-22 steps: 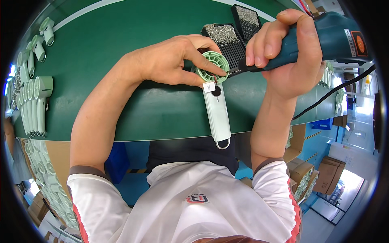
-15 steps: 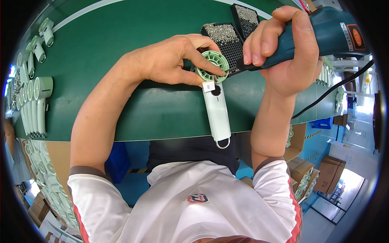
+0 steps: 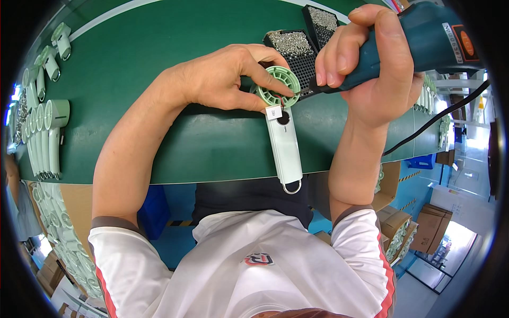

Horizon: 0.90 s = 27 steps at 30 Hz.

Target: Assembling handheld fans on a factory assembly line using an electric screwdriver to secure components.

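A pale green handheld fan housing [image 3: 286, 151] lies at the table's front edge, its handle and wire loop pointing toward me. My left hand [image 3: 225, 79] grips its round ribbed head between thumb and fingers. A small white tag and short dark and red wires sit where head and handle meet. My right hand [image 3: 384, 71] is wrapped round a teal electric screwdriver [image 3: 432, 40], held nearly level. Its dark nose points left at the right rim of the round head, close to my left fingertips. Whether the bit touches a screw is too small to tell.
Two black trays of small silver screws, a nearer tray [image 3: 294, 45] and a farther tray [image 3: 322, 20], stand behind the housing. Several pale green fan housings [image 3: 55, 116] line the table's left side. A black cord [image 3: 435, 119] hangs from the screwdriver. Cardboard boxes [image 3: 432, 228] stand on the right.
My right hand and the electric screwdriver have shifted slightly left, bringing the nose nearer the housing's round head. My left hand keeps its place on the housing.
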### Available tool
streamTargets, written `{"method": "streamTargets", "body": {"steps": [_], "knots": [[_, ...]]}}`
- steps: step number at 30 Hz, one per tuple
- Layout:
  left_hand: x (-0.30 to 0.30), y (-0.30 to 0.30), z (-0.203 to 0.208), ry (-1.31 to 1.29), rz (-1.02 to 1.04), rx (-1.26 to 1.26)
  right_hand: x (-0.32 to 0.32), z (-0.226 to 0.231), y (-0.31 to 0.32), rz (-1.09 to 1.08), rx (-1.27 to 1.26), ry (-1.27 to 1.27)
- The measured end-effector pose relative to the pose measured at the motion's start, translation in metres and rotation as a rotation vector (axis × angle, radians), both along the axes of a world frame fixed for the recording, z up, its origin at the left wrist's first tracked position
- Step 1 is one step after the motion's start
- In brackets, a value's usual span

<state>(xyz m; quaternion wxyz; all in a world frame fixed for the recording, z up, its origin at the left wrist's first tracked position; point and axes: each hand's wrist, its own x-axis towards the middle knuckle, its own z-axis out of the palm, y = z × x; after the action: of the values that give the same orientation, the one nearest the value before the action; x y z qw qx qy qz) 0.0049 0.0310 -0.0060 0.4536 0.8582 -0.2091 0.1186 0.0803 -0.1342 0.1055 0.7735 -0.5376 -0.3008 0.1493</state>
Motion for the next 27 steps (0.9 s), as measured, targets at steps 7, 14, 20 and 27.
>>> {"method": "streamTargets", "body": {"steps": [7,14,20,27], "knots": [[-0.0011,-0.0002,0.0009,-0.002,0.019,0.013,0.0003,0.0001,0.0011,0.008,0.004,-0.008],[-0.0011,-0.0006,0.0009,-0.016,0.022,0.029,-0.0005,0.0009,0.0022,-0.003,0.004,-0.019],[-0.0011,0.0001,-0.0001,-0.019,0.022,0.039,-0.0008,0.0010,0.0019,0.006,0.007,-0.011],[-0.0029,0.0027,-0.0007,-0.020,0.021,0.045,0.0000,-0.0001,0.0038,0.008,-0.030,-0.006]]}}
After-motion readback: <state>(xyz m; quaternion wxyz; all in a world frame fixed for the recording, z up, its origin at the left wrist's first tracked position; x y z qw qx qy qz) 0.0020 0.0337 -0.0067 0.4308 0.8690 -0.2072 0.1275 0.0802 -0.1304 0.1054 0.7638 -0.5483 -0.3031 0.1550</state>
